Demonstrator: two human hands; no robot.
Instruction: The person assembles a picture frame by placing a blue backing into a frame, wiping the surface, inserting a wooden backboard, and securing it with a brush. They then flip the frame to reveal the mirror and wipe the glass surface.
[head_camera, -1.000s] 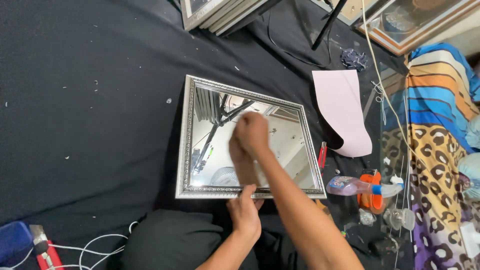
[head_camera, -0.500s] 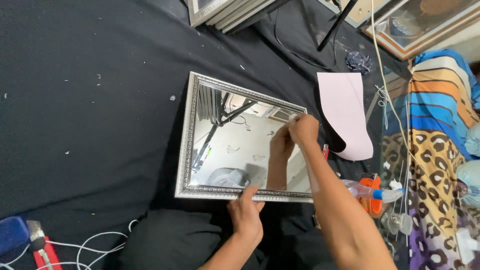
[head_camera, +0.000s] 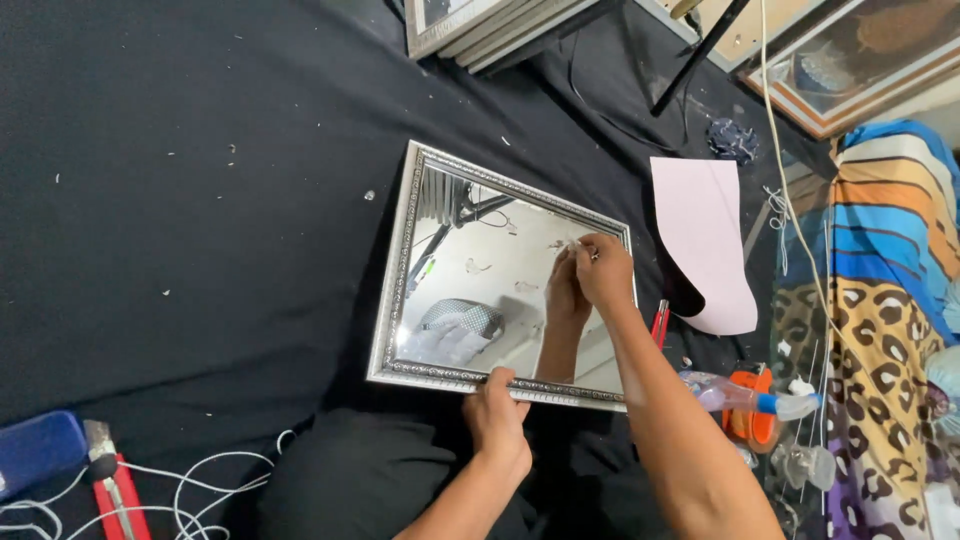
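Here the right hand (head_camera: 603, 270) rests on the glass of a silver-framed mirror (head_camera: 470, 270), near its far right corner; its fingers (head_camera: 585, 248) are bunched together at the tips, pinching something small and pale that I cannot make out. The mirror lies flat on a black cloth (head_camera: 200, 200), and the hand's reflection shows just left of the fingers. The left hand (head_camera: 497, 410) grips the near edge of the frame, fingers curled over the rail and thumb on top, closed on the frame itself. Just right of the right fingers, off the mirror, lies a red cutter (head_camera: 660, 322), and beyond it a pink sheet (head_camera: 705, 240) with a curled edge. Nearer the person, right of the forearm, sit a spray bottle (head_camera: 745, 398) and an orange tape roll (head_camera: 748, 420). Well left of the left fingers lie white cable (head_camera: 210, 490) and a red tool (head_camera: 112, 490). More frames (head_camera: 480, 25) are stacked at the far edge
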